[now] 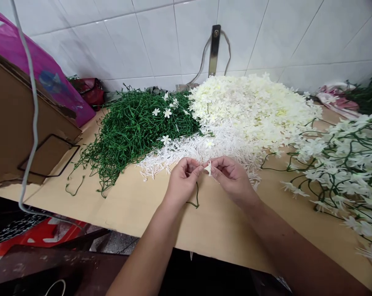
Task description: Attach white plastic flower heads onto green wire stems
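Observation:
Above the front part of the table, my left hand (pixel 182 181) pinches a green plastic stem (pixel 197 197), whose bent end hangs below the fingers. My right hand (pixel 233 179) faces it, thumb and fingers closed on a small white artificial flower (pixel 208 167). The fingertips hide where flower and stem meet. Just beyond the hands lies a heap of thin white stamen pieces (pixel 186 150). Behind it rises a large pile of cream-white flower petals (pixel 254 105). Tangled green stems (pixel 136 127) are heaped to the left, a few loose white flowers (pixel 167 112) on top.
At the right are many white flowers on green stems (pixel 337 164). A cardboard box (pixel 22 119) and a pink plastic bag (pixel 50 70) stand at the left, with a grey cable (pixel 34 102) hanging in front. A tiled wall (pixel 158 41) borders the brown-covered table (pixel 136 205).

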Tool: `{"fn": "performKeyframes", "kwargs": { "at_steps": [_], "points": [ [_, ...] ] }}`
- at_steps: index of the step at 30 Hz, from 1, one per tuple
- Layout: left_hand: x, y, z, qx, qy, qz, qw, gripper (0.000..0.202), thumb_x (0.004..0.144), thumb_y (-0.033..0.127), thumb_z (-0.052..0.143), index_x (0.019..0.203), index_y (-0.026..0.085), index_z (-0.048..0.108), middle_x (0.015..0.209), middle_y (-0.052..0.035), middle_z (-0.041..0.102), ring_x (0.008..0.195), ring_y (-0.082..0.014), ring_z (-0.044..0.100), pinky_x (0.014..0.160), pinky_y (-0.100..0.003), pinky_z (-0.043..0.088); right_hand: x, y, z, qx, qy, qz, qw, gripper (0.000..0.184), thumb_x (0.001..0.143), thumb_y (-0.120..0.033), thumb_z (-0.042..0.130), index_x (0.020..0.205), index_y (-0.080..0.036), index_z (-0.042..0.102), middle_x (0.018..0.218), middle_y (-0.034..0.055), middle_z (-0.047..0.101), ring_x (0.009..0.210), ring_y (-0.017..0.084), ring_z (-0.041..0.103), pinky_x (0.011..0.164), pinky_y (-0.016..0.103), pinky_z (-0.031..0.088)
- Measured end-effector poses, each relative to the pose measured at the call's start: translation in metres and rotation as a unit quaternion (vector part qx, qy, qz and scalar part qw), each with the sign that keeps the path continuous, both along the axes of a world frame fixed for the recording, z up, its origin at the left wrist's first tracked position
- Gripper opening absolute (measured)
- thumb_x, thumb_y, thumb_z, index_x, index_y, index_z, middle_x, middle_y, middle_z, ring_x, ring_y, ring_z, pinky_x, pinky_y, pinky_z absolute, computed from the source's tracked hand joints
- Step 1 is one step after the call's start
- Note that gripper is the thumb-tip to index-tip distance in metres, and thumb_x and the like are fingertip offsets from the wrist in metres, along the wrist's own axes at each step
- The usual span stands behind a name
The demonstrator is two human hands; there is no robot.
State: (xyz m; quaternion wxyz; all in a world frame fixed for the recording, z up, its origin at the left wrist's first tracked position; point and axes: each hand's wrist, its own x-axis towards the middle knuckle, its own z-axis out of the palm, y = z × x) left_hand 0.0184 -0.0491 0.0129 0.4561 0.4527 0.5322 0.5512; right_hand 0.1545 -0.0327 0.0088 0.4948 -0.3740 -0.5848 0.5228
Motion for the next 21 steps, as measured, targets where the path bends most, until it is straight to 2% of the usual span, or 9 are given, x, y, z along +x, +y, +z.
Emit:
{"fn": "performKeyframes", "kwargs": {
  "at_steps": [3,6,9,12,15,21],
  "points": [
    [-0.016,-0.014,-0.002,0.004,0.151,0.028,0.988,0.010,0.067,0.024,0.064,0.063,0.018,0.057,0.058,0.0019,0.051,0.055,-0.0107,0.041,0.055,-0.022,0.029,0.003,0.002,0.002,-0.009,-0.001,0.002,1.000,0.018,0.069,-0.034,0.061,0.066,-0.019,0.051,0.064,-0.0004,0.053,0.061,0.012,0.049,0.058,0.026,0.041],
    [-0.019,-0.028,-0.003,-0.004,0.259,0.008,0.966,0.014,0.063,0.028,0.068,0.059,0.019,0.058,0.060,0.0000,0.051,0.057,-0.0134,0.040,0.056,-0.024,0.026,0.006,0.005,0.002,-0.027,0.005,-0.013,1.000,0.019,0.066,-0.033,0.064,0.066,-0.018,0.052,0.061,-0.0015,0.052,0.057,0.010,0.047,0.055,0.025,0.040],
    [-0.009,-0.033,-0.005,-0.017,0.310,-0.007,0.950,0.017,0.057,0.026,0.072,0.059,0.020,0.056,0.061,-0.0009,0.049,0.062,-0.0168,0.042,0.062,-0.026,0.028,0.006,0.006,0.000,-0.040,-0.005,-0.004,0.999,0.019,0.066,-0.034,0.064,0.066,-0.018,0.053,0.059,-0.0019,0.052,0.056,0.010,0.047,0.055,0.025,0.039],
    [-0.001,-0.029,-0.005,-0.023,0.334,-0.001,0.942,0.015,0.062,0.017,0.067,0.057,0.020,0.053,0.061,-0.0014,0.048,0.065,-0.0187,0.044,0.069,-0.030,0.030,0.006,0.006,-0.001,-0.035,-0.016,0.011,0.999,0.018,0.068,-0.033,0.062,0.066,-0.017,0.053,0.057,-0.0022,0.051,0.055,0.010,0.045,0.055,0.025,0.038],
    [-0.003,-0.026,-0.004,-0.024,0.365,-0.008,0.931,0.014,0.066,0.011,0.059,0.058,0.020,0.052,0.063,-0.0025,0.048,0.068,-0.0201,0.046,0.074,-0.033,0.031,0.006,0.006,-0.001,-0.039,-0.027,0.022,0.999,0.015,0.068,-0.030,0.060,0.066,-0.017,0.053,0.057,-0.0025,0.049,0.054,0.009,0.044,0.054,0.025,0.037],
    [-0.018,-0.028,-0.001,-0.038,0.503,-0.065,0.861,0.011,0.075,0.010,0.044,0.070,0.018,0.050,0.073,-0.0050,0.052,0.076,-0.0212,0.048,0.073,-0.036,0.034,0.007,0.005,0.000,-0.043,-0.065,0.077,0.994,0.010,0.071,-0.026,0.055,0.068,-0.016,0.052,0.057,-0.0028,0.047,0.054,0.009,0.042,0.053,0.024,0.035]
  ]
}}
